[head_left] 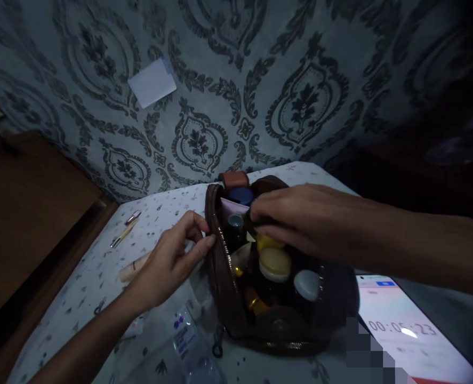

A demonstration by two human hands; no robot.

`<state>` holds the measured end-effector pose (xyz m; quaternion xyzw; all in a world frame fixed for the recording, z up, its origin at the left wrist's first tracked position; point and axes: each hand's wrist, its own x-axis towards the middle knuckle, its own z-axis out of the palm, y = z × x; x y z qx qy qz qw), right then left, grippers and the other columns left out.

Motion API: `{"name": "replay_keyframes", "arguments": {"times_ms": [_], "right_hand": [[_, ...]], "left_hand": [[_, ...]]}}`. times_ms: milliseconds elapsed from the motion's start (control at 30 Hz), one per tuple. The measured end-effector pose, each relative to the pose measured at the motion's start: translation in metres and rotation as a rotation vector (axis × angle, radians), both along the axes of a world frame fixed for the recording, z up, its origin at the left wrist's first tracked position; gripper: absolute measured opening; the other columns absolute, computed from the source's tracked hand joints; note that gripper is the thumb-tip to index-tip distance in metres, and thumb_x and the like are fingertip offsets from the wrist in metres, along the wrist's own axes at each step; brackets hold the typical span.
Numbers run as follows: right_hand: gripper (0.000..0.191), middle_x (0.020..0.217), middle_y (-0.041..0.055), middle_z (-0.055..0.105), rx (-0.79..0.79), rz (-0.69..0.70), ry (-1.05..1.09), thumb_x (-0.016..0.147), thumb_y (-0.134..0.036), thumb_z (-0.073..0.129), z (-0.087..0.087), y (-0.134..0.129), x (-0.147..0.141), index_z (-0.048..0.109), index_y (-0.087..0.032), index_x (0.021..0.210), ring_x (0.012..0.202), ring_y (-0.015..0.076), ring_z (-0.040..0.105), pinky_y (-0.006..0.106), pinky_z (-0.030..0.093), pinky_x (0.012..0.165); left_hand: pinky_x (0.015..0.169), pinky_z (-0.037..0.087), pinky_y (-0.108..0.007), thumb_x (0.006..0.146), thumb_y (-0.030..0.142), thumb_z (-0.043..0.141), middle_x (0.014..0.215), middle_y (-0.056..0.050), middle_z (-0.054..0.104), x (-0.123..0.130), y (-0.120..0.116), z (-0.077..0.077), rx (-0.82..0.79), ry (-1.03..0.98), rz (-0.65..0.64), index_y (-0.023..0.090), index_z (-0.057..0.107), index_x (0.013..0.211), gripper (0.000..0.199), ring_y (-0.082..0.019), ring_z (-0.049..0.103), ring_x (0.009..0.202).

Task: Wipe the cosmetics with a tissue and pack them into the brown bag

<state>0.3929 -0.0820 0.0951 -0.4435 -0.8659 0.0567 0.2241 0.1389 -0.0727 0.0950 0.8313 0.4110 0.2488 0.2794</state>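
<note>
A dark brown bag [224,288] with a gold zipper stands unzipped on the patterned white cloth. Inside it are a yellow-lidded jar [275,262], a white-lidded jar [307,285], a bottle with a greenish cap [235,222], a blue round item [241,196] and a pink card [234,207]. The thumb and fingers of my left hand [180,258] pinch the bag's left rim. My right hand [286,216] reaches over the right side into the bag's back part, its fingers bent; what they hold, if anything, is hidden.
A lit phone [412,330] showing a timer lies right of the bag. Clear plastic packaging [190,341] is at the front. Left are a beige tube [134,268] and slim sticks [123,233]. A white switch plate [152,83] is on the wall; brown wooden furniture [32,213] stands far left.
</note>
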Motion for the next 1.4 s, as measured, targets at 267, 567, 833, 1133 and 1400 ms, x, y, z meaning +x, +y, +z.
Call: {"name": "replay_keyframes", "arguments": {"times_ms": [267,567,833,1133,1400], "right_hand": [[0.011,0.074,0.0036,0.062,-0.004,-0.124,-0.118,0.085,-0.013,0.051,0.003,0.042,-0.041,0.062,-0.016,0.087,0.061,0.0131,0.050,0.025,0.028,0.056],[0.016,0.083,0.0043,0.067,0.031,-0.142,-0.096,0.088,-0.018,0.054,0.012,0.020,-0.032,0.067,-0.016,0.095,0.074,0.0157,0.057,0.025,0.034,0.065],[0.020,0.090,0.0069,0.067,-0.012,0.121,-0.070,0.090,-0.015,0.051,0.001,-0.024,-0.041,0.069,-0.015,0.082,0.075,0.0157,0.060,0.028,0.041,0.068],[0.018,0.092,0.0044,0.069,-0.007,0.092,-0.026,0.088,-0.021,0.055,-0.010,-0.030,-0.037,0.072,-0.020,0.088,0.083,0.0202,0.064,0.033,0.045,0.077],[0.025,0.082,0.0064,0.066,0.097,0.075,0.278,0.096,-0.019,0.045,-0.015,-0.114,-0.070,0.069,-0.018,0.089,0.072,0.0155,0.062,0.026,0.045,0.063]], "left_hand": [[0.060,0.036,-0.021,0.094,0.042,0.053,0.075,0.003,0.049,0.003,0.002,-0.014,-0.131,-0.188,-0.019,0.021,0.049,0.095,0.021,-0.011,0.047,0.070],[0.059,0.034,-0.022,0.094,0.041,0.053,0.072,0.004,0.048,-0.011,-0.003,-0.012,-0.083,-0.166,-0.004,0.022,0.053,0.104,0.022,-0.012,0.045,0.065],[0.056,0.033,-0.022,0.090,0.039,0.059,0.067,0.005,0.048,-0.054,-0.023,-0.020,-0.020,-0.194,0.153,0.021,0.057,0.101,0.021,-0.011,0.043,0.058],[0.067,0.042,-0.025,0.092,0.036,0.052,0.075,0.001,0.054,-0.100,-0.076,-0.073,-0.039,-0.095,0.376,0.018,0.056,0.085,0.020,-0.014,0.052,0.071],[0.112,0.028,-0.060,0.085,0.057,0.060,0.138,-0.017,0.055,-0.097,-0.123,-0.117,0.263,0.435,-0.320,0.021,0.041,0.141,0.069,-0.033,0.044,0.133]]}}
